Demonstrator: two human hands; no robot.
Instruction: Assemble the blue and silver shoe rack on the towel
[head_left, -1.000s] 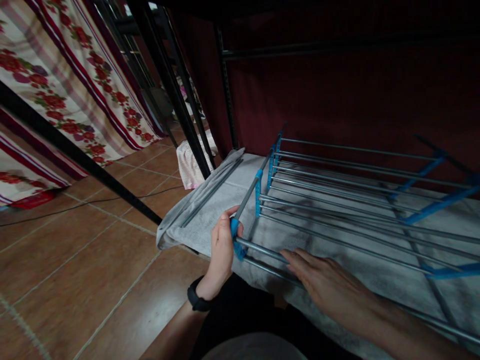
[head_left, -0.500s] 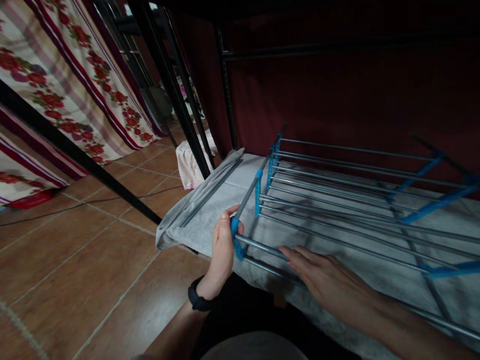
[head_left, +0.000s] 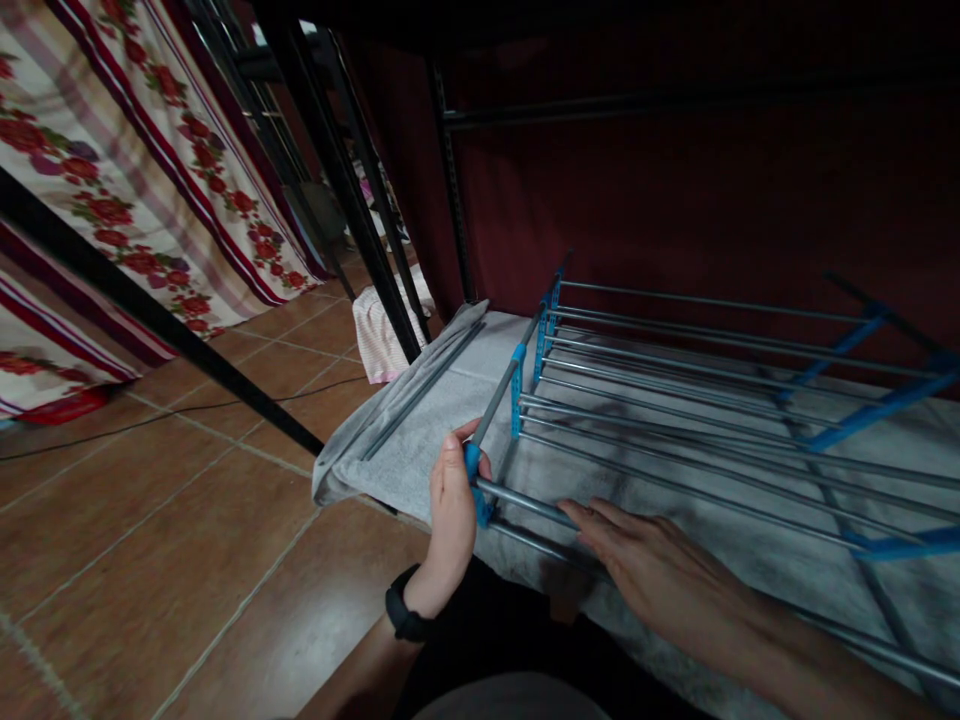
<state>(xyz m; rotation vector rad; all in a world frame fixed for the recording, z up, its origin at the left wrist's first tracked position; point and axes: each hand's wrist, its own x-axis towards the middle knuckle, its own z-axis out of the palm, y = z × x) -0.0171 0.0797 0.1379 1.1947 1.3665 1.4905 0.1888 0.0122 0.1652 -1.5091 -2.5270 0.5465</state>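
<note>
A rack of grey metal tubes with blue plastic connectors, like a shoe rack, lies on a grey towel-like cloth [head_left: 435, 410]. My left hand [head_left: 452, 490] is closed around the blue corner connector [head_left: 471, 460] at the rack's near left end, beside its upright side tube [head_left: 496, 405]. My right hand [head_left: 637, 550] is closed over the front metal tube [head_left: 525, 497] a short way to the right; its thumb is hidden. Behind the hands, several more tubes [head_left: 675, 398] run to blue connectors [head_left: 855, 430] at the right.
Black metal frame posts [head_left: 367, 215] stand at the left, with a slanting black bar [head_left: 187, 345] nearer me. A floral curtain [head_left: 127, 190] hangs beyond. A thin cable [head_left: 217, 405] crosses the tiled floor [head_left: 165, 530]. A dark red panel [head_left: 675, 200] rises behind the rack.
My left hand and the blue corner connector have shifted slightly down and right in view. Both hands keep their places on the rack.
</note>
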